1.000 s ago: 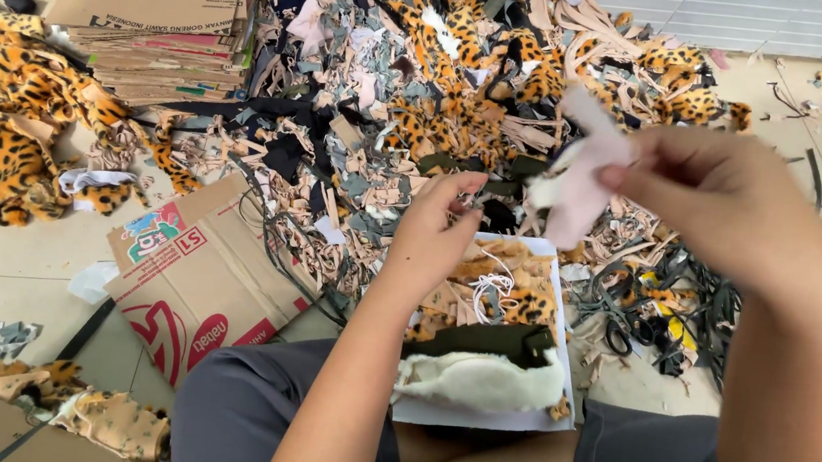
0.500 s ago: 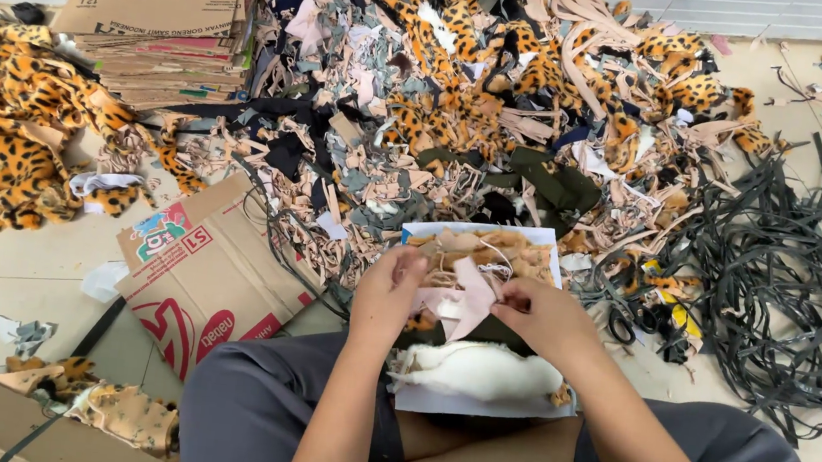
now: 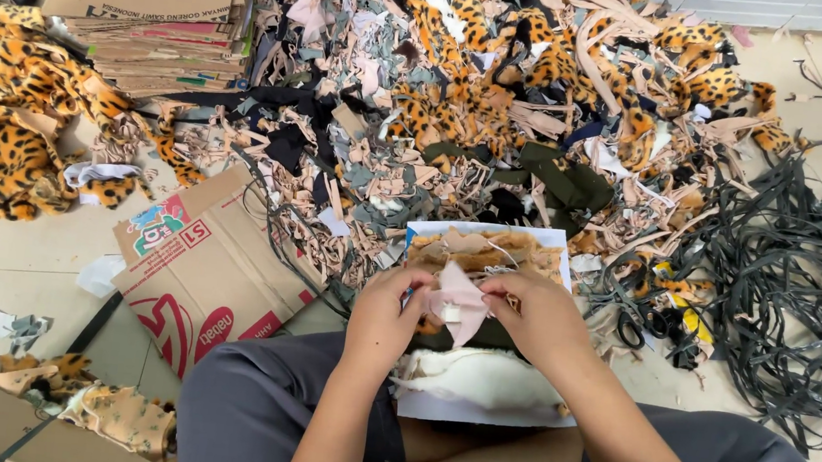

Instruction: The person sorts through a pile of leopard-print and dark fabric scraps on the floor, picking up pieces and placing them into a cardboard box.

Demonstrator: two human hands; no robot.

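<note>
Pale pink fabric scrap (image 3: 459, 306), small and roughly triangular, sat pinched between both hands just above the person's lap. The left hand (image 3: 385, 314) had its fingers curled in and gripped the scrap's left edge, while the right hand (image 3: 535, 318) was likewise closed on the right edge, thumb and fingertips pressing the cloth so that it hung in a point between them. Directly beneath and behind the hands lay a white rectangular tray (image 3: 474, 408) resting across the person's knees; it carried a cream fleecy piece of fabric (image 3: 482, 379) at its near end and tan and brown cuttings at its far end. The person sat on the floor in grey trousers (image 3: 252, 417). Just to the left of the knees lay a flattened brown cardboard box with red print (image 3: 201, 276), and nearer the corner a smaller heap of leopard-print scraps (image 3: 112, 413) on more cardboard. Beyond the tray spread a broad pile of mixed fabric offcuts (image 3: 422, 112), beige, grey, black and leopard-patterned. To the right a tangle of dark green straps (image 3: 786, 297) sprawled over the pale tiled floor (image 3: 6, 262). Far left sat a mound of orange leopard-print plush (image 3: 0, 121), and behind it a stack of flattened brown cardboard sheets (image 3: 151, 5).
</note>
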